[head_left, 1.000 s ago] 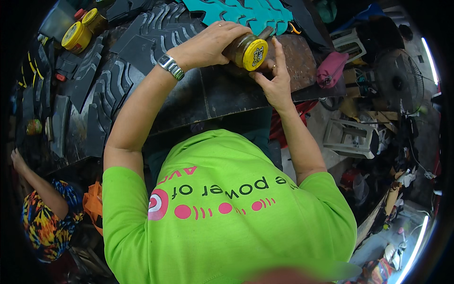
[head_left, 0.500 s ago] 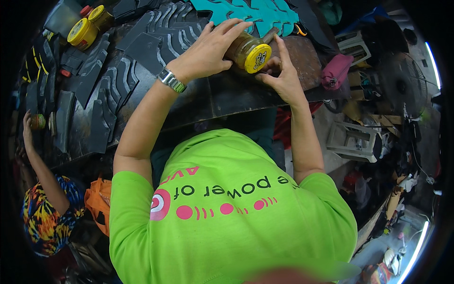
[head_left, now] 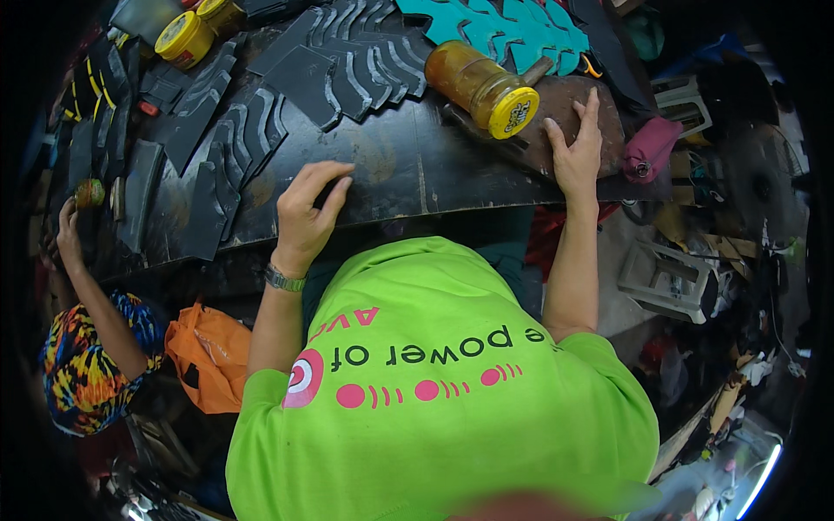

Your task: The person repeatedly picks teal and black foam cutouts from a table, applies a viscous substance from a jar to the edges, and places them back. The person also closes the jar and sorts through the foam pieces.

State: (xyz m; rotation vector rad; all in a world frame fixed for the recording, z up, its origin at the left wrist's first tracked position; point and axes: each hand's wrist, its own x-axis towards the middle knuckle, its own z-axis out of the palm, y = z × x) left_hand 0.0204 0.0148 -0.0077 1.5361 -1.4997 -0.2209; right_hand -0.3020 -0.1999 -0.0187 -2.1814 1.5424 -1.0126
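Fingers of R hand (head_left: 575, 161) spread wide, thumb well off index, nr brown board (head_left: 599, 113); can't tell if touching. L hand (head_left: 304, 213) fingers curled, narrow gap to thumb, nr front edge of black worktop (head_left: 382, 143). Yellow-lidded glass jar (head_left: 469, 76) on worktop, lid twd R hand, just R of black cut pieces (head_left: 369, 74), nr teal cut pieces (head_left: 521, 39)

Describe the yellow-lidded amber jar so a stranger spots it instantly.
On the dark worktable, find the worn brown slab around the person's right hand. The translucent amber jar is up and left of that hand. Unlike the flat teal pieces beside it, it is round-bodied with a yellow lid.
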